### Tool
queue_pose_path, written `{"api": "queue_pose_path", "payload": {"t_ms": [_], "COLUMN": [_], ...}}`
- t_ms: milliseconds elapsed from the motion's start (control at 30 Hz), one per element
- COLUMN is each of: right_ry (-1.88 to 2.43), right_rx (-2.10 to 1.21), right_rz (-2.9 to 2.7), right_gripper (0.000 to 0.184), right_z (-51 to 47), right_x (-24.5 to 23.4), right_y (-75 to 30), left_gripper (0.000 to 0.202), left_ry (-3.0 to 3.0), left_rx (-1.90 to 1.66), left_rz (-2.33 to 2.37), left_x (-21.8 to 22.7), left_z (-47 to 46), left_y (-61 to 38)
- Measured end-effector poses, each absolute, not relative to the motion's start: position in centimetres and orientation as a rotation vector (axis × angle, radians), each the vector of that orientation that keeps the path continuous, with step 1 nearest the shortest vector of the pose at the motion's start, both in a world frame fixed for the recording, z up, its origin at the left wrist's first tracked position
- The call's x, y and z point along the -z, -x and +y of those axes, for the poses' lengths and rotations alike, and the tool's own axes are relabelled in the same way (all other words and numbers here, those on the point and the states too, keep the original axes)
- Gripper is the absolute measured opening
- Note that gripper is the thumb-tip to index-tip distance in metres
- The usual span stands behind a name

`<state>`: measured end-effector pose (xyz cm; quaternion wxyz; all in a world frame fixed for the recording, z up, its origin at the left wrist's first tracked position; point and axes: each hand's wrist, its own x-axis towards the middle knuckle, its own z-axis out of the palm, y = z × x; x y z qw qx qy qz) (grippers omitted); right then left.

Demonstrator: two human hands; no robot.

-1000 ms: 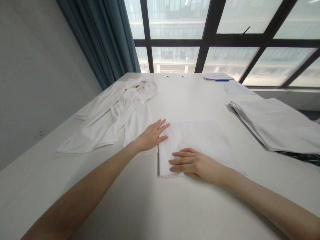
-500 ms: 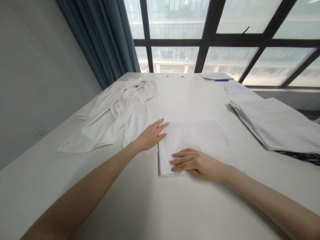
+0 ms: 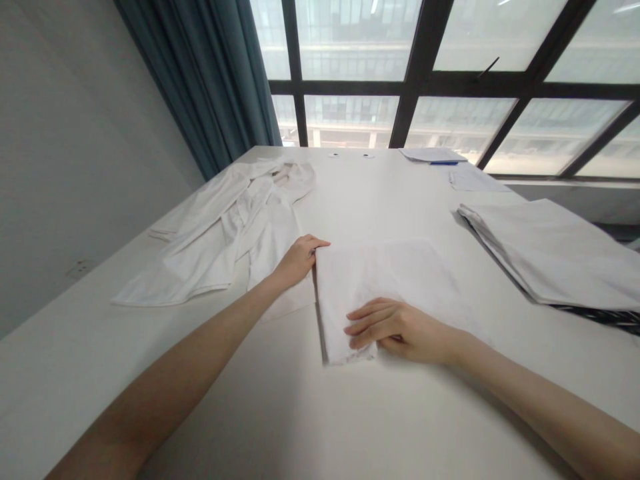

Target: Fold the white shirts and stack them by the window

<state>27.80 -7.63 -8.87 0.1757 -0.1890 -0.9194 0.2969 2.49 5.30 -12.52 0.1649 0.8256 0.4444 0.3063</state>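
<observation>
A folded white cloth [image 3: 395, 277] lies on the white table [image 3: 280, 413] in front of me. My left hand [image 3: 299, 259] is closed in a pinch on the cloth's far left corner. My right hand [image 3: 395, 328] grips the near left corner, fingers on top and thumb tucked under the edge, which is lifted slightly off the table.
A crumpled white garment [image 3: 225, 230] lies spread at the left. A stack of folded grey-white fabric [image 3: 555, 250] sits at the right. Papers [image 3: 433, 154] and a blue pen [image 3: 443, 163] lie at the far edge by the window. A dark curtain [image 3: 210, 73] hangs at back left.
My left hand went from lying flat beside the cloth to pinching its far left corner. My right hand curled around the near corner and lifted the edge slightly.
</observation>
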Motion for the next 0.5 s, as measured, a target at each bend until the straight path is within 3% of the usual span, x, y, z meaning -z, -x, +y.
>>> {"api": "queue_pose_path", "payload": {"t_ms": [500], "right_ry": [0.540], "right_rx": [-0.745], "right_rz": [-2.673], "right_gripper": [0.041], "right_z": [-7.65], "right_x": [9.27], "right_y": [-27.98], "left_gripper": [0.035], "left_ry": [-2.142], "left_rx": [-0.944], "left_rz": [1.493], "left_x": [12.75], "left_z": [5.48], "left_y": [-2.36]}}
